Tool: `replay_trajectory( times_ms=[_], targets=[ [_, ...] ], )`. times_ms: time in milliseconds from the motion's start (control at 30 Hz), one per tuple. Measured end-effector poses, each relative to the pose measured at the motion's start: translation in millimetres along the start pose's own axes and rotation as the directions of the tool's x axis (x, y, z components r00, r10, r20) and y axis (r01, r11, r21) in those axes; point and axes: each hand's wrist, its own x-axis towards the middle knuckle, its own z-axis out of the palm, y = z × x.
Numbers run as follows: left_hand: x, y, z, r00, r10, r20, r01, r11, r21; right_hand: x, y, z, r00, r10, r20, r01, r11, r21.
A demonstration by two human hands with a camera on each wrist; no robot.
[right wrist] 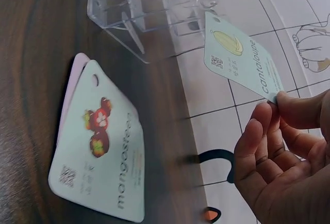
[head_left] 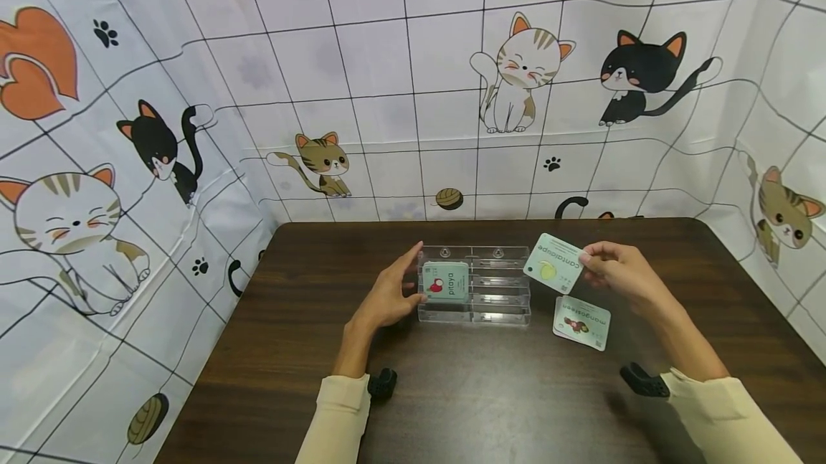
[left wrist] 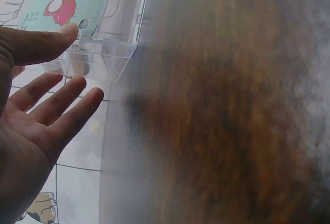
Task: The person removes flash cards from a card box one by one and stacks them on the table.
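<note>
Right hand [head_left: 618,272] — cantaloupe card [head_left: 553,264] pinched, clear rack [head_left: 500,282]

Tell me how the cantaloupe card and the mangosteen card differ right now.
Pose: the cantaloupe card is raised, pinched in the right hand; the mangosteen card lies on a pinkish card on the table.
Picture: the cantaloupe card shows a pale yellow-green melon; the mangosteen card shows dark reddish fruit.
Shared: both are pale green with rounded corners, a punched hole and a QR code.

two hands [head_left: 387,295], at least four cards [head_left: 551,263], one clear rack [head_left: 500,319], one table [head_left: 464,392].
</note>
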Motion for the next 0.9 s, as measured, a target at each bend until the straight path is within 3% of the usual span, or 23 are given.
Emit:
replay_trajectory(
  times_ms=[400, 900],
  targets=[
    [-1.0, 0.9, 1.3, 1.000, 0.001, 0.006, -0.001, 1.000, -0.001, -9.3, 20.2, -8.9, 0.999, 0.029, 0.015, -0.028, 0.999, -0.036],
    [-0.8, 1.3, -0.8, 1.000, 0.014, 0.005, -0.014, 1.000, -0.001, -16.6, 41.1, -25.3, 0.989, 0.090, 0.119, -0.082, 0.994, -0.074]
  ],
)
